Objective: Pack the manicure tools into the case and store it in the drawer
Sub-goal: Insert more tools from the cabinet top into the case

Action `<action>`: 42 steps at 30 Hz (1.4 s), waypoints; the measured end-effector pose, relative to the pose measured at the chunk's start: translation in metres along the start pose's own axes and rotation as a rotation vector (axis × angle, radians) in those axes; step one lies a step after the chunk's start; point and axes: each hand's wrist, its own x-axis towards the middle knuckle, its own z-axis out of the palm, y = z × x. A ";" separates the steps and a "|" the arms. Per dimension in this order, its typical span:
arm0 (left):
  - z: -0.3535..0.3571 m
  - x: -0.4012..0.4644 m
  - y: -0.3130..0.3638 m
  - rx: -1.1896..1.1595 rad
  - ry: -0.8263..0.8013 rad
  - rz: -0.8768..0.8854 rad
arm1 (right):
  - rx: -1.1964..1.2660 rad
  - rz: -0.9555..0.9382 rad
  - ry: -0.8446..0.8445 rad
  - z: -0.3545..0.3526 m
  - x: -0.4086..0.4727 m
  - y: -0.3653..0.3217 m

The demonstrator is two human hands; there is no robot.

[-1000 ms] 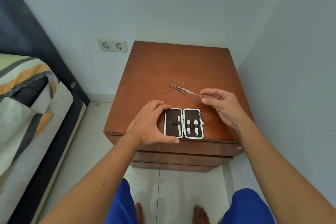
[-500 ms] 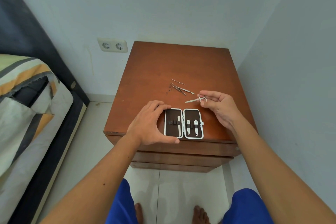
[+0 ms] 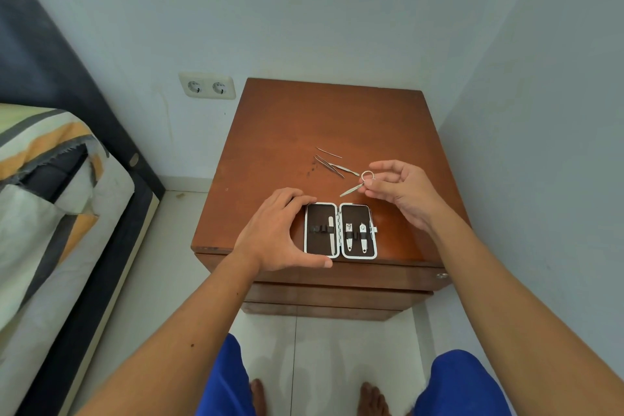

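Pale walls meet in a corner behind the wooden nightstand [image 3: 324,118], with a double socket [image 3: 206,86] to one side and the edge of a bed [image 3: 50,199] beyond it. From the head view, my case [image 3: 340,231] lies open flat near the front edge of the top, its two dark halves side by side. A nail file [image 3: 332,235] sits under the strap in the left half; two clippers [image 3: 356,237] sit in the right half.

My left hand [image 3: 275,236] curls around the left edge of the case, thumb along the front corner and fingertips at the back corner, steadying it without lifting. My right hand [image 3: 401,192] hovers just behind the case, thumb and forefinger pinched on the small scissors [image 3: 356,185] near their ring handles, blades pointing down and left toward the case; the other fingers are fanned loosely.

Three thin loose tools [image 3: 332,162] lie farther back on the wood, near the scissors but apart from them.

I judge the packing is midway. Next the scissors need turning to line up with an empty loop, probably in the left half, then sliding in under the strap. The drawer [image 3: 337,275] below is shut, its knob [image 3: 441,275] at the right.
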 end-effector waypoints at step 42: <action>0.002 0.001 0.000 0.002 0.006 -0.005 | -0.681 -0.083 -0.173 0.011 -0.011 0.006</action>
